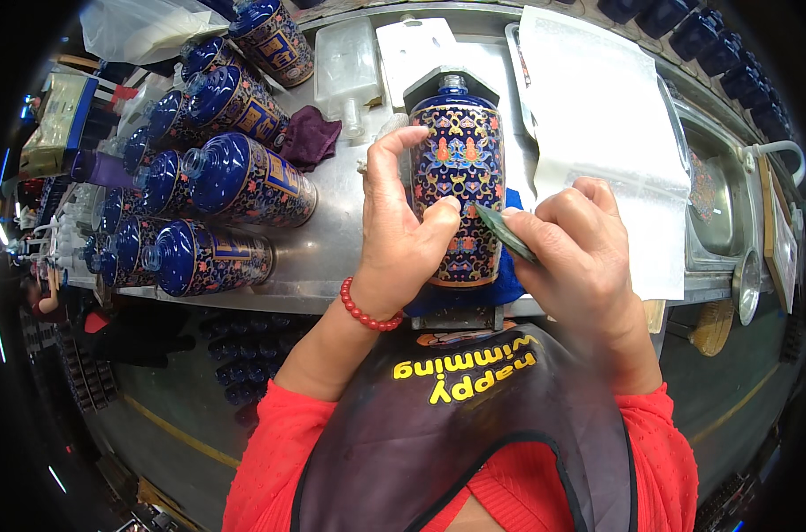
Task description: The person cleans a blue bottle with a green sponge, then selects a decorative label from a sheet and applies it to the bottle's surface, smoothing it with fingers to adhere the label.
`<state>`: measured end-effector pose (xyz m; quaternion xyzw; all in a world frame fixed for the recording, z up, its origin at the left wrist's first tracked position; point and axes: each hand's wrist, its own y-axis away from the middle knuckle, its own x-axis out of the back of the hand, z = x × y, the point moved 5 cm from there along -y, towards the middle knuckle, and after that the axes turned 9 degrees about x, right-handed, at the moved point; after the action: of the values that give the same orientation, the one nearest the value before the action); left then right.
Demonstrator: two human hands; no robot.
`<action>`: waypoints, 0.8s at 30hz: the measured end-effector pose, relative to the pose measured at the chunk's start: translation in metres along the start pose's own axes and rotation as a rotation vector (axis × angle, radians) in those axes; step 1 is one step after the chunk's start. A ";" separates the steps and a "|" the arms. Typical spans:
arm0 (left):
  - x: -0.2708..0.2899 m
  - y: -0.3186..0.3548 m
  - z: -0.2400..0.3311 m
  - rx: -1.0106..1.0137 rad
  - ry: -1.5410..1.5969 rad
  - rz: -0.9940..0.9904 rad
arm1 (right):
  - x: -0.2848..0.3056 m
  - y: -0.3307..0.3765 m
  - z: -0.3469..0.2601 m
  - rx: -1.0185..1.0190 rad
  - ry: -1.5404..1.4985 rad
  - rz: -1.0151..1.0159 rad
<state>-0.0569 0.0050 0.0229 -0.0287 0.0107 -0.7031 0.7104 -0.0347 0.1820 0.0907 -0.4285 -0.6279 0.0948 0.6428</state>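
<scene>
Blue bottle [467, 173] lies near right fingers [538, 236] pinching green piece [500, 233].

The left hand [412, 226] hides part of the bottle's [456, 164] left side; the right hand [580, 244] covers part of the green piece [498, 229]. The right wrist [598, 335] is blurred, the red sleeves [283, 452] leave the lower edge, and clutter [53, 244] at far left is too small to tell.

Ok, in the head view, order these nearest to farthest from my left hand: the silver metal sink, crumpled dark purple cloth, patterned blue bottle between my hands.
From your left hand:
1. Patterned blue bottle, right at its fingertips.
2. Crumpled dark purple cloth, ahead and left.
3. Silver metal sink, far right.
</scene>
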 end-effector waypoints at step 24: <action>0.005 0.000 -0.011 0.053 0.185 -0.028 | -0.002 0.000 0.002 -0.065 -0.041 0.029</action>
<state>-0.0572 -0.0002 0.0120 0.0551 0.0571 -0.7126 0.6971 -0.0369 0.1817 0.0882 -0.4560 -0.6374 0.0926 0.6142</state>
